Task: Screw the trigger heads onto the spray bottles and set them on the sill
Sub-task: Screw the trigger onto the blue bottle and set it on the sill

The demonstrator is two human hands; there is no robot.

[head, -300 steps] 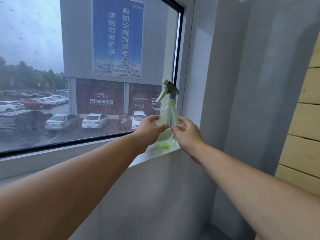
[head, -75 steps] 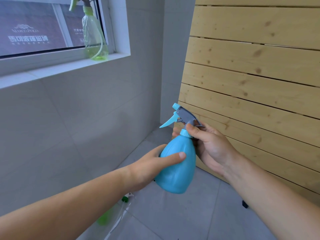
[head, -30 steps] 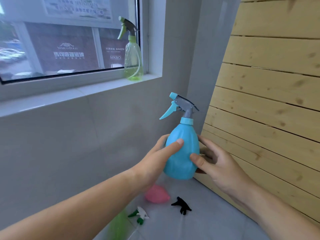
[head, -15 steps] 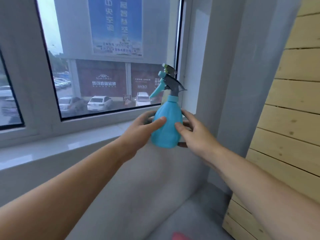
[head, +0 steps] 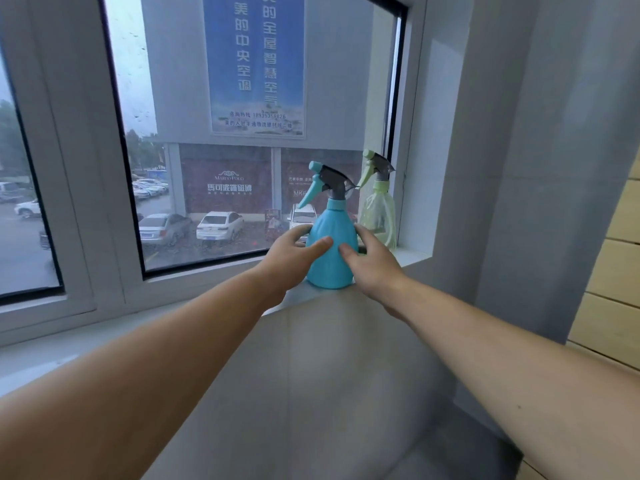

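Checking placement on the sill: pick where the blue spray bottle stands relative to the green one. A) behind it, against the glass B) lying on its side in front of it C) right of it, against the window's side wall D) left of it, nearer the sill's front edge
D: the blue spray bottle stands upright between both hands, left of the green spray bottle and nearer the sill's front edge.

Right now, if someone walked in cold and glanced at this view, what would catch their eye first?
Most likely the bright blue spray bottle standing near the front edge of the window sill, cupped between the left hand and the right hand, its trigger head pointing left. Just behind it to the right, in the window corner, stands a pale green spray bottle. Beyond the glass hangs a tall blue banner above parked cars.
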